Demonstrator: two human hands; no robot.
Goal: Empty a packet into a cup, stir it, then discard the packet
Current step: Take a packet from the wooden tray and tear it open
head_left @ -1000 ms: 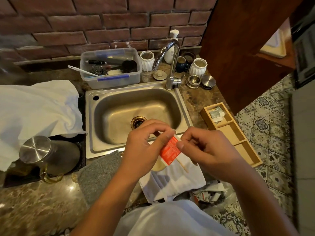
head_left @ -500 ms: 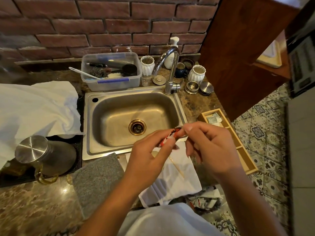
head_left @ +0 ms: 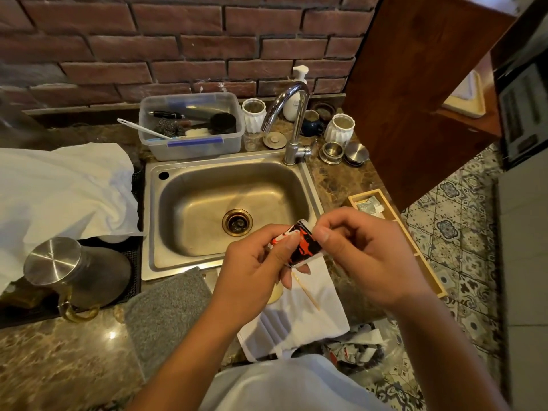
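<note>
Near, over the bench edge: left hand [head_left: 255,271] and right hand [head_left: 358,250] both pinching the red packet [head_left: 299,244], apparently at the tearing stage; cup mostly hidden beneath; stick [head_left: 307,292] on cloth [head_left: 311,318]; far, sink [head_left: 166,209]; pouring, stirring, discarding remain.

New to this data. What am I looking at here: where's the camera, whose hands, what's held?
No machine here: a person works bare-handed, and one wide-angle camera on their head looks down at a stone counter with a steel sink. The left hand and right hand share a grip on a small red packet, pinching it from either side above the sink's front edge. Below the hands lie a white cloth with a thin wooden stick on it, and a grey mat. A metal kettle stands at left, a wooden tray at right.
</note>
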